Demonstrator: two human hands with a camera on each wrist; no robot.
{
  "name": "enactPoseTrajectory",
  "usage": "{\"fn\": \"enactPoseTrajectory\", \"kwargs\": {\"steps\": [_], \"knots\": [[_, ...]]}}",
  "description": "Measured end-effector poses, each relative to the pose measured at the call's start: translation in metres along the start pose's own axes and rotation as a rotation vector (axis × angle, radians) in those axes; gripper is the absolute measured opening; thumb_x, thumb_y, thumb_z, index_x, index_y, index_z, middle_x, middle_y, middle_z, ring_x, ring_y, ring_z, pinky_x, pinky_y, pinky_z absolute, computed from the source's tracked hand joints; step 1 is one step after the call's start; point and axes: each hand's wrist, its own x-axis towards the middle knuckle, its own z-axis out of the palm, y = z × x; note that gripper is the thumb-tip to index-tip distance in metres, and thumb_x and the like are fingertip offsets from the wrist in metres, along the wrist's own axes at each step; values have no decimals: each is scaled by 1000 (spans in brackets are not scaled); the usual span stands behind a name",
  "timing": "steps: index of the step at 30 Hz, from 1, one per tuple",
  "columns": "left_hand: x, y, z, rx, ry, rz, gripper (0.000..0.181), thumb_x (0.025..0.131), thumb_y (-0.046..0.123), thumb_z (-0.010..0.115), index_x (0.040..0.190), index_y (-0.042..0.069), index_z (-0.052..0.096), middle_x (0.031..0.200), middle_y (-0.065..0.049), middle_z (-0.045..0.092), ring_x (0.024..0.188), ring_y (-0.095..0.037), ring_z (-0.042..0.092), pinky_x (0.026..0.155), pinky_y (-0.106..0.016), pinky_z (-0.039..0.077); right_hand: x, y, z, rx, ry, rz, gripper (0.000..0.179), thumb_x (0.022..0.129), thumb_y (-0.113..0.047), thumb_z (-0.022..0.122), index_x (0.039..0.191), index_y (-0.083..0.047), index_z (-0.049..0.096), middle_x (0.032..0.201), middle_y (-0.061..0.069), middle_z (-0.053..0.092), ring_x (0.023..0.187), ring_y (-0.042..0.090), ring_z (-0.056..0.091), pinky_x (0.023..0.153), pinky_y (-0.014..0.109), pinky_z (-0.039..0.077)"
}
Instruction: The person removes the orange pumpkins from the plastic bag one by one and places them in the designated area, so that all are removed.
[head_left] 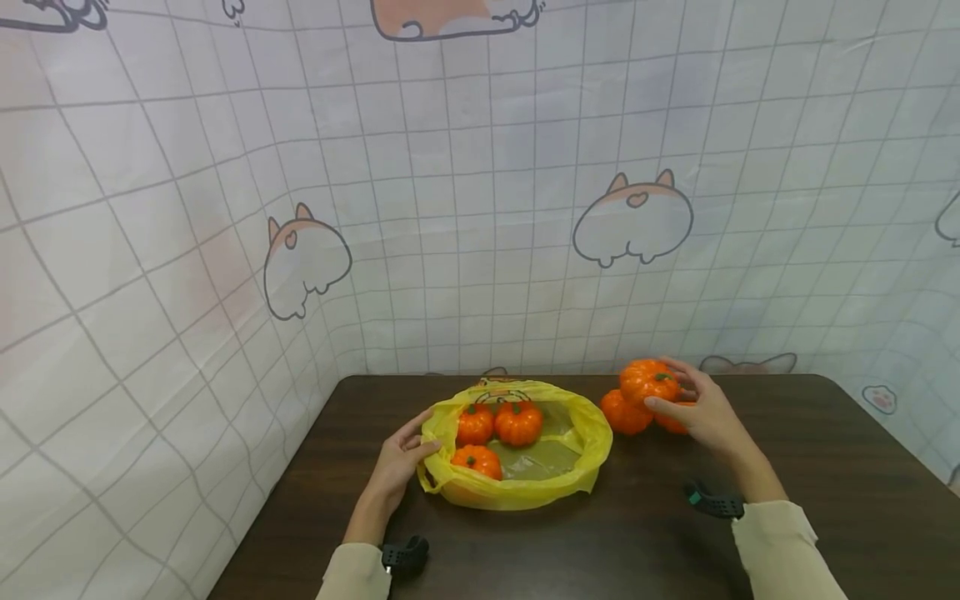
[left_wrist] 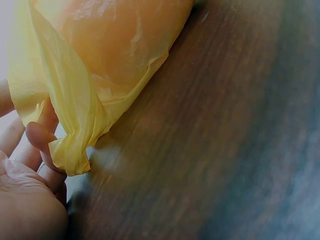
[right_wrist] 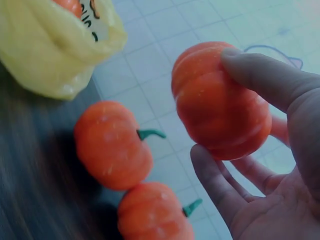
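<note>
A yellow plastic bag (head_left: pixel 577 433) lies open on the dark table (head_left: pixel 660 533), with three small orange pumpkins (head_left: pixel 517 422) inside. My left hand (head_left: pixel 405 458) pinches the bag's left rim; in the left wrist view its fingers (left_wrist: pixel 41 137) curl on a fold of the yellow bag (left_wrist: pixel 85 85). To the right of the bag, my right hand (head_left: pixel 693 408) grips one pumpkin (head_left: pixel 647 381) lifted just above two others (head_left: pixel 624 414). In the right wrist view the thumb and fingers (right_wrist: pixel 215 180) hold that pumpkin (right_wrist: pixel 215 100) over the two loose pumpkins (right_wrist: pixel 112 145).
A grid-patterned cloth with cartoon dog prints (head_left: pixel 633 218) hangs behind and to the left of the table. The table's back edge (head_left: pixel 585 377) runs just behind the bag and pumpkins. Black wrist-worn cameras (head_left: pixel 712 502) sit on both forearms.
</note>
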Motion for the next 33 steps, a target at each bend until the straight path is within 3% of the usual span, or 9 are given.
{"fn": "enactPoseTrajectory", "kwargs": {"steps": [8,27,33], "knots": [[0,2,-3,-3,-7,-2,61,97,20,72,153,29,49,114,-8,74,108,-17,67,110,-51,44,-6,10,-17,0,38,28,85,97,-44,69,164,-16,25,156,34,26,132,56,44,92,59,54],[-2,2,0,-3,6,-1,61,96,19,72,152,28,51,108,-6,75,108,-17,66,113,-53,41,-16,31,-56,-21,137,86,88,99,-42,66,165,-9,17,157,40,24,132,60,39,89,63,51],[-1,3,0,0,-1,3,60,96,19,72,152,28,51,105,-6,74,111,-18,65,117,-56,36,-19,42,-64,-27,187,99,89,99,-41,67,164,-6,18,155,41,25,129,57,40,79,38,51]]}}
